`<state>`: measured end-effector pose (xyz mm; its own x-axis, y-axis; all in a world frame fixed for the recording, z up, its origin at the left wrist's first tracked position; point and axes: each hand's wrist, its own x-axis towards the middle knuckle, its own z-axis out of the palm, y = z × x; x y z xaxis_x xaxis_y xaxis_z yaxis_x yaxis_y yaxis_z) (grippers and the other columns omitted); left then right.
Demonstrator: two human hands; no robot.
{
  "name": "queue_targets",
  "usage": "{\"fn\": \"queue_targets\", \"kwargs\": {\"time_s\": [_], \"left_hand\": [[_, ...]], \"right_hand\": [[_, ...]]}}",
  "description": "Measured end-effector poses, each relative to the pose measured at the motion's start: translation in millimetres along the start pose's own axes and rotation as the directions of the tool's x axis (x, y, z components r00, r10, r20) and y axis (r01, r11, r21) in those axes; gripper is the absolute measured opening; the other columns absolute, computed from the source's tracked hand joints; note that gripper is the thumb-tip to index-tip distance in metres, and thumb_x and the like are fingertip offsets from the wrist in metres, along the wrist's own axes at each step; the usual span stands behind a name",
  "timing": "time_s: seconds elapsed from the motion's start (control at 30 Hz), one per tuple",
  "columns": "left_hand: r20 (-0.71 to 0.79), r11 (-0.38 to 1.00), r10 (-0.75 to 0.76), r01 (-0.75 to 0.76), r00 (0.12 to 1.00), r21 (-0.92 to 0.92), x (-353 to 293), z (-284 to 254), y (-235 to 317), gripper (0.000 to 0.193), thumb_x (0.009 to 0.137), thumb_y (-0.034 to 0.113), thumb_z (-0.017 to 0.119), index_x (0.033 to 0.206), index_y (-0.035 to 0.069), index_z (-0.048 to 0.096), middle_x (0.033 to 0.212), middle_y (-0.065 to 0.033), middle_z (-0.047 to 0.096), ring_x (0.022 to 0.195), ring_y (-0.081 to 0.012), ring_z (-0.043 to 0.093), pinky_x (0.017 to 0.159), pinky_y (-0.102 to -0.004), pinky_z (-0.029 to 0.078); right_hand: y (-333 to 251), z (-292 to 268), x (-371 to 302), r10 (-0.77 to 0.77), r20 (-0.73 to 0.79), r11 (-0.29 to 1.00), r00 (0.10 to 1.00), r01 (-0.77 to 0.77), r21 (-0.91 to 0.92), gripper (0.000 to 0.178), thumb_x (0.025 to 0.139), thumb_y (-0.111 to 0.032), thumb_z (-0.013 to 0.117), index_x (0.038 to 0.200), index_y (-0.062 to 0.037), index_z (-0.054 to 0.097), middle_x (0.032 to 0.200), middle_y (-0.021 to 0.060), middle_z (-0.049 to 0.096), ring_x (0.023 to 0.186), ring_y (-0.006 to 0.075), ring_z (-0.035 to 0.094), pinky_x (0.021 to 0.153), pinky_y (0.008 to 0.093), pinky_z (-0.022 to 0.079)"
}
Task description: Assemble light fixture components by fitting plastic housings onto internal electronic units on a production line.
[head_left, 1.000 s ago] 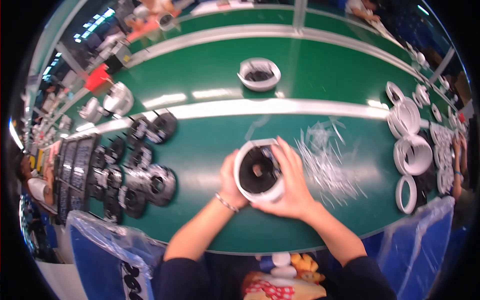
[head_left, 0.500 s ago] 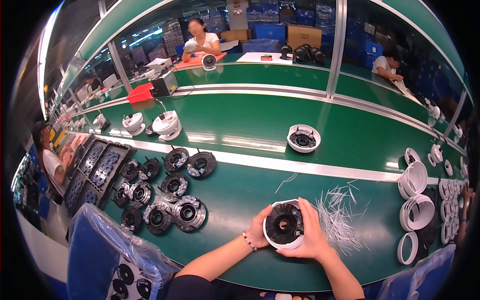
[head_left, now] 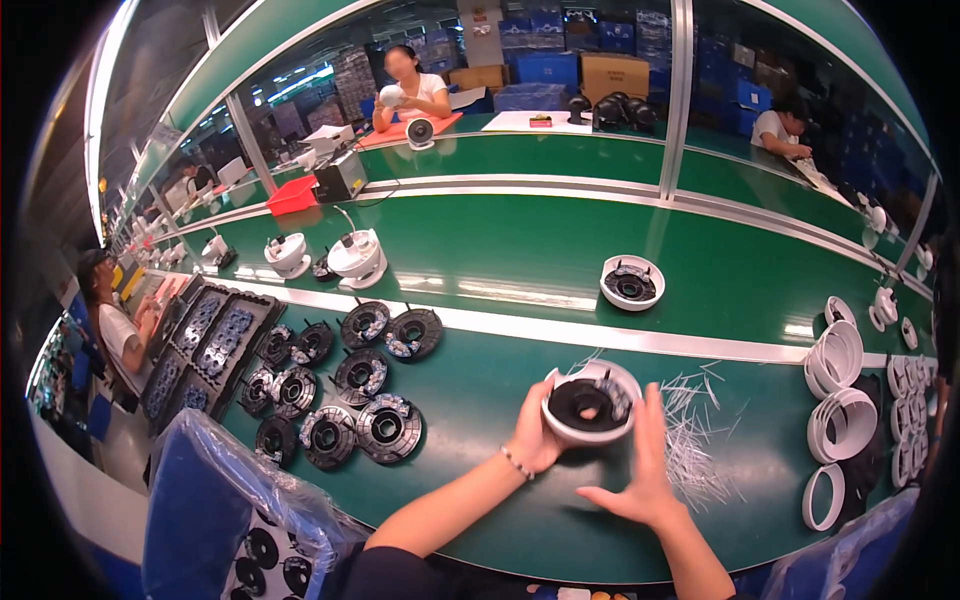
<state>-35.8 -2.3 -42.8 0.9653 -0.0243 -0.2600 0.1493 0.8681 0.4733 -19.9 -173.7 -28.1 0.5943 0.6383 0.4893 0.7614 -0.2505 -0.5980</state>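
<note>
My left hand grips the left side of a white round housing, held tilted above the green bench. Inside the housing sits a black ring-shaped plate with a hole in its middle and a small circuit board on its right side. Skin shows through the hole. My right hand is apart from the housing, just right of it, with thumb and fingers spread and nothing in them. Beside that hand lies a loose pile of thin white strips.
Several black round plates with circuit boards lie at left, near a black tray of boards. White rings stack at right. Another filled housing rests on the far belt. A plastic-lined blue bin stands front left. People work beyond.
My right hand has let go of the housing and opened beside it. The left hand has raised the housing slightly away from me and tilted it.
</note>
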Motion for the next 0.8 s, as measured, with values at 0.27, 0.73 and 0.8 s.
{"fn": "queue_targets", "kwargs": {"time_s": [0.27,0.73,0.8], "left_hand": [[-0.097,0.949,0.31,-0.303,0.946,0.081,140,-20,73,0.037,0.085,0.03,0.032,0.104,0.001,0.046,0.106,-0.0149,0.05,0.088,-0.0245,0.054,0.076,-0.038,0.048],[-0.38,0.623,0.772,-0.489,0.509,0.61,209,-57,118,0.045,0.081,0.035,0.044,0.114,0.006,0.04,0.115,-0.006,0.043,0.103,-0.0205,0.041,0.088,-0.0427,0.026],[-0.159,0.425,0.889,-0.642,0.429,0.639,165,-48,102,0.041,0.083,0.026,0.04,0.12,0.009,0.035,0.122,-0.0041,0.037,0.108,-0.0187,0.036,0.092,-0.041,0.025]], "right_hand": [[34,-120,-104,0.146,-0.455,0.884,0.879,-0.322,-0.339,0.006,0.061,0.0,0.065,0.064,-0.003,0.062,0.049,0.0041,0.054,0.037,0.0096,0.045,0.039,0.0197,0.034],[110,-175,-200,0.432,-0.677,0.331,0.596,-0.803,-0.496,0.028,0.067,-0.013,0.061,0.09,0.0022,0.055,0.091,0.0166,0.057,0.087,0.0331,0.053,0.081,0.0396,0.04],[111,-161,-181,0.453,-0.736,0.348,0.502,-0.86,-0.372,0.016,0.076,-0.013,0.05,0.077,-0.0001,0.058,0.073,0.0192,0.057,0.071,0.0354,0.054,0.063,0.0425,0.041]]}}
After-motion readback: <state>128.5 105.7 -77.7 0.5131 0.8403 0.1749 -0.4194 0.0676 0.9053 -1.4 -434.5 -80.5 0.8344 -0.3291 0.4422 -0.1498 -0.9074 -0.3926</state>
